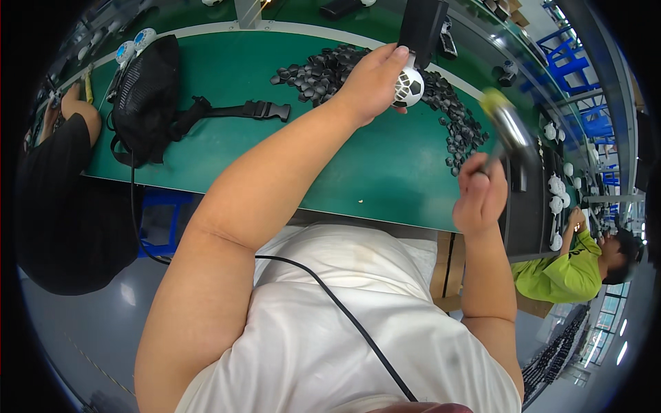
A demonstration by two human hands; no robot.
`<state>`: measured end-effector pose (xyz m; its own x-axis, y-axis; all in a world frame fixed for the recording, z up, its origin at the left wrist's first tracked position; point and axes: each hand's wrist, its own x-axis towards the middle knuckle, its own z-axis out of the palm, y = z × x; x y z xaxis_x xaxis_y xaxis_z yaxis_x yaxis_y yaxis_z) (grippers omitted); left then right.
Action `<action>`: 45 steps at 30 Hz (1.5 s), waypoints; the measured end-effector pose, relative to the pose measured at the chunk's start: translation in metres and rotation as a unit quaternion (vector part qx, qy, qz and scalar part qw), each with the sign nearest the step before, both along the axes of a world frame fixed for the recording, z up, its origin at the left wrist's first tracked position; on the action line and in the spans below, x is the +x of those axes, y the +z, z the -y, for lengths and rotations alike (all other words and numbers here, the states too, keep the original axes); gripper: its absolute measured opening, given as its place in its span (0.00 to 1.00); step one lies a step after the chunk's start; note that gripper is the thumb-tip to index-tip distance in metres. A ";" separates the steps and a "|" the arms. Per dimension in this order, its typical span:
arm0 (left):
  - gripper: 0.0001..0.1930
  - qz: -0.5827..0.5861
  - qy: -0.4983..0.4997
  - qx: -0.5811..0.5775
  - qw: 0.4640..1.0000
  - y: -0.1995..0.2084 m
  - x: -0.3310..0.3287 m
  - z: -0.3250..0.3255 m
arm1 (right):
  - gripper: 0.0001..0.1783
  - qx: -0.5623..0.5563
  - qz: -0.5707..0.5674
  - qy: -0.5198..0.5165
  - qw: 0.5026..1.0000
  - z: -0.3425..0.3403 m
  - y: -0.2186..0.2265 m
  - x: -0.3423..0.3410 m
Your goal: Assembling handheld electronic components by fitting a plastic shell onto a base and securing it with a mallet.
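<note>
Near the far edge of the green table (385, 175), my left hand (372, 82) closes around a white ball-shaped part with black soccer-ball patches (411, 87). A black upright block (421, 31) rises just beyond it; whether the two touch I cannot make out. Farther right and nearer to me, my right hand (482, 196) grips the handle of a mallet (513, 131). Its shiny metal head has a yellow tip and is smeared by motion, raised apart from the ball. Small black pieces (330, 72) lie heaped on both sides of the left hand.
A black mesh bag (146, 103) with a buckled strap (241, 110) lies on the left of the table. White ball parts (556, 184) line a dark belt (527, 220) at right. A person in green (564, 272) works there; another in black (62, 199) sits left. A black cable (330, 296) crosses my shirt.
</note>
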<state>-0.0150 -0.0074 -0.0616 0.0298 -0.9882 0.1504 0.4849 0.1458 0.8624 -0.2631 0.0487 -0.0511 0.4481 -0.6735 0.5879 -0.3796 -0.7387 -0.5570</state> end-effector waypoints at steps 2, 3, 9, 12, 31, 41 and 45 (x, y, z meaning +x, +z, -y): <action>0.24 0.001 -0.007 -0.012 1.000 0.001 0.000 0.001 | 0.13 -0.076 0.147 0.091 0.982 0.000 -0.011 -0.005; 0.24 0.004 -0.007 -0.011 1.000 0.001 0.001 0.001 | 0.13 -0.075 0.150 0.090 0.982 0.001 -0.009 -0.007; 0.23 -0.010 0.019 0.020 1.000 0.000 0.010 0.003 | 0.10 0.086 -0.288 -0.046 0.953 0.006 0.020 -0.030; 0.21 0.036 0.016 -0.018 0.999 -0.002 0.005 0.008 | 0.12 0.016 -0.373 -0.018 0.927 0.002 0.006 -0.012; 0.28 0.502 0.107 -0.133 0.848 0.002 -0.018 -0.010 | 0.17 0.034 0.003 -0.142 0.989 0.247 0.049 0.038; 0.16 0.675 -0.093 -0.149 0.716 -0.003 -0.029 -0.030 | 0.28 -0.037 -0.225 -0.139 0.964 0.258 0.025 -0.035; 0.14 0.653 -0.142 -0.112 0.735 0.010 -0.024 -0.033 | 0.34 -0.077 -0.265 -0.327 0.904 0.194 0.038 -0.129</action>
<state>-0.0393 0.0254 -0.0518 -0.4872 -0.8729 0.0274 -0.6976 0.4079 0.5891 -0.3919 -0.1451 -0.0126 0.2301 -0.8249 0.5163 -0.9465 -0.3131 -0.0784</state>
